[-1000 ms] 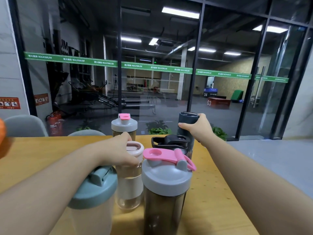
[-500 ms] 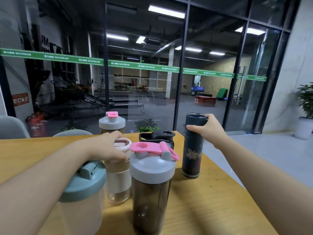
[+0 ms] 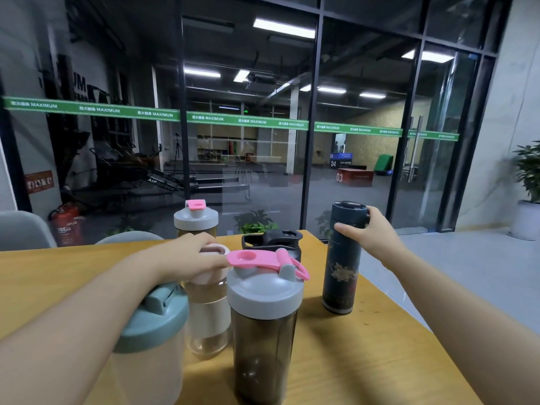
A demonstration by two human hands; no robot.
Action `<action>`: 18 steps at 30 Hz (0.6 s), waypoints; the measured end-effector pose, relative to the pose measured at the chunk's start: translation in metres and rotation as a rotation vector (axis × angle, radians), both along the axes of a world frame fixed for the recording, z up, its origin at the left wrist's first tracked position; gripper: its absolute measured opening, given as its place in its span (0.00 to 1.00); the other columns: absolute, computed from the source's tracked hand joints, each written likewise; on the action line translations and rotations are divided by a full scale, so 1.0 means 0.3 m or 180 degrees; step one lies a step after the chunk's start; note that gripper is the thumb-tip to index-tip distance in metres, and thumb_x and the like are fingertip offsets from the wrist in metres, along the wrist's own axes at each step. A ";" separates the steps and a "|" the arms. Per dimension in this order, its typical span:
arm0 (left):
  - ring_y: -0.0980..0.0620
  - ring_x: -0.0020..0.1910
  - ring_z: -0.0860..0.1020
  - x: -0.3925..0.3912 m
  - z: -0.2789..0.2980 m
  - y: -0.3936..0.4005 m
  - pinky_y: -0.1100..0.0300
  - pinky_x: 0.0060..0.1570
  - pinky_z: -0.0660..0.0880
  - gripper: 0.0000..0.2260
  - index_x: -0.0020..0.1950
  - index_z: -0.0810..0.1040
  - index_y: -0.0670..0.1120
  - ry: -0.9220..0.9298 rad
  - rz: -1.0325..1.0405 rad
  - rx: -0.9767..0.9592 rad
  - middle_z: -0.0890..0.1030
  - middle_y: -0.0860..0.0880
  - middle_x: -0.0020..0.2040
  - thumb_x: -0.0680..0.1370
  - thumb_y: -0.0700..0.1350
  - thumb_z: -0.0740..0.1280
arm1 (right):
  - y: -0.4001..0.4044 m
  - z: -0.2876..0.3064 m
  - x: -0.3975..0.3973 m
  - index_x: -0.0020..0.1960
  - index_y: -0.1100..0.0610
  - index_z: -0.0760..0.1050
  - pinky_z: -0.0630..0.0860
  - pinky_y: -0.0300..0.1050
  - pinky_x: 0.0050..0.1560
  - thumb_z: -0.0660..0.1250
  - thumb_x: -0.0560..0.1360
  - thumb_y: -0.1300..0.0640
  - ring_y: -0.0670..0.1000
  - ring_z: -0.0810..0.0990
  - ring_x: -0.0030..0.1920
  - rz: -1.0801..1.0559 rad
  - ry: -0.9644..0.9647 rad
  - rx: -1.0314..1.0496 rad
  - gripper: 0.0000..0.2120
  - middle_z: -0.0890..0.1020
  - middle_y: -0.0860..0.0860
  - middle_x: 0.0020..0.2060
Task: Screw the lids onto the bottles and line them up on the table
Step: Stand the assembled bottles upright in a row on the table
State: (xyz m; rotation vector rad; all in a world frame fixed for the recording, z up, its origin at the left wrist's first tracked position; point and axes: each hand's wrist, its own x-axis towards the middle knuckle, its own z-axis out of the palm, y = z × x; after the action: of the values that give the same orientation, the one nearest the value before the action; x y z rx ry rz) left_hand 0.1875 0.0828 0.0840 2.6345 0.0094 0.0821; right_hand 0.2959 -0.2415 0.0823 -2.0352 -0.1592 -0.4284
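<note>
Several bottles stand on the wooden table. My right hand grips the lid end of a tall dark flask with a flower print, upright near the table's right edge. My left hand holds the pale pink lid of a clear bottle. In front stands a smoky shaker with a grey lid and pink flap. A teal-lidded shaker sits under my left forearm. A black-lidded bottle and a yellow shaker with a grey and pink lid stand behind.
The table's right edge runs close to the dark flask, with grey floor beyond. Two grey chair backs show behind the table on the left. A glass wall lies ahead and a potted plant stands at far right.
My right hand has carried the dark flask from behind the black-lidded bottle out to the right, where it now stands. My left hand has stayed on the pink-lidded bottle.
</note>
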 end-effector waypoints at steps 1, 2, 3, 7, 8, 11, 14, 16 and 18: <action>0.53 0.55 0.77 0.004 -0.003 0.003 0.53 0.57 0.75 0.33 0.56 0.76 0.59 -0.0027 -0.0028 0.0008 0.78 0.55 0.55 0.57 0.75 0.60 | 0.003 -0.004 -0.006 0.71 0.57 0.61 0.73 0.49 0.56 0.76 0.68 0.51 0.54 0.73 0.62 -0.0039 -0.0037 0.0010 0.38 0.73 0.54 0.66; 0.52 0.53 0.77 0.007 -0.003 0.004 0.52 0.57 0.75 0.31 0.53 0.77 0.58 -0.0065 -0.0050 0.0003 0.79 0.53 0.53 0.58 0.74 0.59 | 0.007 -0.007 -0.016 0.73 0.57 0.57 0.71 0.52 0.61 0.76 0.68 0.51 0.56 0.70 0.67 -0.0116 -0.0115 0.0003 0.41 0.70 0.55 0.69; 0.51 0.52 0.77 0.012 -0.004 0.007 0.52 0.56 0.75 0.29 0.50 0.77 0.57 -0.0102 -0.0033 -0.0028 0.79 0.51 0.53 0.59 0.74 0.57 | 0.012 -0.009 -0.030 0.75 0.56 0.55 0.68 0.53 0.65 0.76 0.67 0.52 0.56 0.66 0.70 -0.0239 -0.0262 -0.0051 0.44 0.66 0.55 0.72; 0.48 0.59 0.73 0.020 -0.008 0.009 0.49 0.63 0.69 0.25 0.50 0.75 0.58 -0.0150 0.0154 -0.0083 0.75 0.49 0.59 0.65 0.71 0.53 | 0.054 -0.013 -0.127 0.74 0.58 0.59 0.60 0.50 0.70 0.77 0.66 0.52 0.54 0.61 0.72 -0.0493 -0.1249 -0.0677 0.43 0.65 0.55 0.71; 0.47 0.61 0.72 0.020 -0.007 0.007 0.49 0.64 0.68 0.24 0.51 0.76 0.56 -0.0159 0.0142 -0.0060 0.74 0.48 0.60 0.68 0.69 0.53 | 0.071 -0.014 -0.155 0.73 0.58 0.60 0.59 0.48 0.70 0.77 0.66 0.52 0.54 0.61 0.72 -0.0400 -0.1448 -0.0819 0.42 0.66 0.55 0.71; 0.45 0.62 0.70 0.014 -0.003 0.006 0.48 0.65 0.66 0.18 0.52 0.76 0.53 -0.0170 0.0065 0.0035 0.75 0.45 0.60 0.78 0.61 0.52 | 0.130 -0.013 -0.232 0.71 0.57 0.63 0.59 0.41 0.67 0.75 0.69 0.52 0.50 0.63 0.69 0.0028 -0.1738 -0.0954 0.36 0.68 0.53 0.68; 0.45 0.58 0.72 -0.004 0.004 0.005 0.47 0.63 0.67 0.20 0.43 0.73 0.55 -0.0180 0.0073 0.0130 0.76 0.46 0.56 0.70 0.64 0.46 | 0.192 0.005 -0.310 0.69 0.53 0.65 0.64 0.42 0.68 0.70 0.73 0.50 0.42 0.65 0.66 0.0663 -0.1763 -0.0899 0.27 0.68 0.44 0.64; 0.45 0.55 0.72 -0.011 0.009 -0.003 0.47 0.61 0.69 0.17 0.38 0.70 0.55 -0.0225 0.0075 0.0139 0.76 0.46 0.53 0.71 0.62 0.47 | 0.229 0.026 -0.361 0.67 0.49 0.67 0.67 0.40 0.66 0.65 0.75 0.44 0.38 0.66 0.64 0.1129 -0.1659 -0.1040 0.23 0.68 0.39 0.62; 0.45 0.55 0.73 -0.012 0.009 -0.006 0.47 0.61 0.69 0.15 0.38 0.70 0.56 -0.0277 0.0105 0.0108 0.75 0.46 0.53 0.78 0.60 0.50 | 0.261 0.046 -0.404 0.66 0.46 0.69 0.64 0.34 0.64 0.60 0.75 0.38 0.37 0.66 0.64 0.1587 -0.1349 -0.1361 0.22 0.69 0.38 0.62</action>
State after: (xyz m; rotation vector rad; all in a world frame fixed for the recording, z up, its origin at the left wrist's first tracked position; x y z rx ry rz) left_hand 0.1840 0.0809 0.0868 2.6627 0.0219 0.2098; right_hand 0.1748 -0.1633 0.0961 -2.1862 -1.0693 -0.5309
